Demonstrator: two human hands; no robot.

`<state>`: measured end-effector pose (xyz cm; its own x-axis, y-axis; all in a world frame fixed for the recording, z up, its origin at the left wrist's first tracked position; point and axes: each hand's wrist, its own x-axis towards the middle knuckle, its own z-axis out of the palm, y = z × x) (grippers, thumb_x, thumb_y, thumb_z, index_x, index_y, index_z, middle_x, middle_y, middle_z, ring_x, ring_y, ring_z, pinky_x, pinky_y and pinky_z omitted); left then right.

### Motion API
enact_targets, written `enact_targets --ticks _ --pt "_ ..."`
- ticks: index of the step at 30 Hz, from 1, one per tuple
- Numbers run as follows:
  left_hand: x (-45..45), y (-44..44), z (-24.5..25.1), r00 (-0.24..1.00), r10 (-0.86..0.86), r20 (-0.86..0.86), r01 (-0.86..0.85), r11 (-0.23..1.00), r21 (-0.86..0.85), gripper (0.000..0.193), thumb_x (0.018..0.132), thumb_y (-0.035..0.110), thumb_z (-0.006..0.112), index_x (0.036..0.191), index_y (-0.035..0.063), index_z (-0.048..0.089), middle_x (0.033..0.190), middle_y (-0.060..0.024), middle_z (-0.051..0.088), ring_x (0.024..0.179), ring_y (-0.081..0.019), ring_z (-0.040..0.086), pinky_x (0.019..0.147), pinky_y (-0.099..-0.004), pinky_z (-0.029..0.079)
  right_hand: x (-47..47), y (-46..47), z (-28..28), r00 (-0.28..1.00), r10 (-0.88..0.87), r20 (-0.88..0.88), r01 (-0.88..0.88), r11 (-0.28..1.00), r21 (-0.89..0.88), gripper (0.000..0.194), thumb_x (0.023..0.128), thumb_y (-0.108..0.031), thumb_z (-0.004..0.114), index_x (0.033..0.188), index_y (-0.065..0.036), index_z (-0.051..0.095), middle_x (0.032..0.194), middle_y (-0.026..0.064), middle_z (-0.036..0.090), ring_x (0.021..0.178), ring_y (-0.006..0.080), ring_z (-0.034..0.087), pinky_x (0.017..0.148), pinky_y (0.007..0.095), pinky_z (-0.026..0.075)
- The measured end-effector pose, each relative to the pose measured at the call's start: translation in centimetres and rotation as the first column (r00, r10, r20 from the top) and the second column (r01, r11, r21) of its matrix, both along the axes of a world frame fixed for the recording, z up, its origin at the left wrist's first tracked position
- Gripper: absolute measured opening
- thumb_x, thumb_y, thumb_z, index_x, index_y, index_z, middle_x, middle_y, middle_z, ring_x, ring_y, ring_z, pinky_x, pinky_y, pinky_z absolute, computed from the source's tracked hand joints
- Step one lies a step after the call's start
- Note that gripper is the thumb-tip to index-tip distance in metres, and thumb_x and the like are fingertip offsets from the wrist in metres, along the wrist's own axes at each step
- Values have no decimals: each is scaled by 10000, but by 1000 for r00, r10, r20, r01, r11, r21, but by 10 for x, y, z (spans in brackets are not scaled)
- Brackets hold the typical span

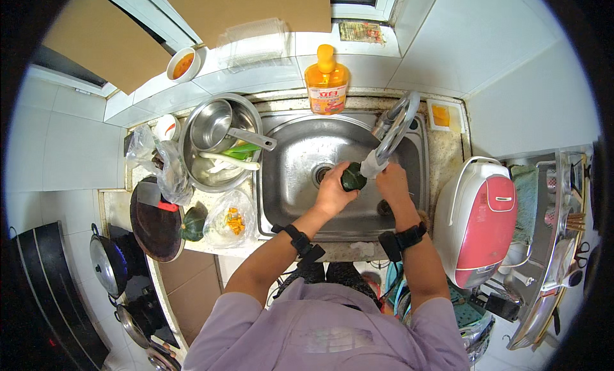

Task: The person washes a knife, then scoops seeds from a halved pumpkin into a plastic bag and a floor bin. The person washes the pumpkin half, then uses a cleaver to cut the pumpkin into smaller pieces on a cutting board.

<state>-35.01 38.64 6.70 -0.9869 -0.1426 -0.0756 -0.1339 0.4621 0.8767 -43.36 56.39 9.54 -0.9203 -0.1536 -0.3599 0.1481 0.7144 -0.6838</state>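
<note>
Over the steel sink (pixel 297 198), my left hand (pixel 333 191) is closed around a dark green squash (pixel 354 177), just below and left of the white spout end of the faucet (pixel 400 124). My right hand (pixel 393 181) is beside that spout end with its fingers bent. The spout hides part of it, so whether it grips anything is unclear. Below the right hand, a small dark round thing (pixel 383 208) lies in the sink, partly covered by my forearm. The drain (pixel 321 173) shows to the left of my left hand.
Left of the sink stand a steel basin (pixel 184 148) with a saucepan (pixel 211 124) and scallions (pixel 230 161), a bag of orange pieces (pixel 235 222), another green squash (pixel 194 223), and a cleaver (pixel 149 194) on a round board (pixel 148 232). Dish soap (pixel 327 85) stands behind; a rice cooker (pixel 484 222) is right.
</note>
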Motion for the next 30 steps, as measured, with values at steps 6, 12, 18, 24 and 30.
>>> enact_targets --ticks 6,12,18,24,30 --pt "2 0 7 999 28 -15 -28 999 -31 818 661 145 890 1376 -4 524 1288 -214 619 1234 -377 588 1051 -416 484 -21 1 6 975 -77 -207 93 993 69 334 966 -210 626 1168 55 650 1072 248 709 972 404 693 833 491 541" --pt "14 -15 5 999 39 7 -39 997 -74 817 666 171 899 1367 -23 526 1299 -210 618 1219 -352 605 1047 -401 496 -37 5 -14 972 37 -232 0 987 158 292 1040 -244 557 1188 -18 666 1071 200 719 966 412 682 822 494 542" --pt "27 -39 -1 944 239 226 -246 969 3 794 709 285 900 1340 -47 551 1166 -197 688 1063 -286 687 937 -340 542 -45 3 -8 969 33 -246 26 972 232 281 1058 -288 529 1104 -61 688 1028 173 718 941 409 677 794 497 537" --pt "43 -67 -5 857 432 281 -459 888 34 672 774 330 847 1287 -15 584 1079 -173 719 1014 -262 704 918 -340 536 -55 12 -12 959 18 -282 39 980 193 277 1030 -284 565 1093 -37 675 997 202 713 924 431 667 803 486 521" --pt "59 -91 -2 866 456 207 -475 879 50 631 819 280 836 1306 -20 570 1081 -134 704 975 -194 672 873 -314 530 -44 11 -18 999 -26 -30 32 974 224 417 984 -348 637 1129 42 611 1081 272 685 1005 447 667 846 511 521"
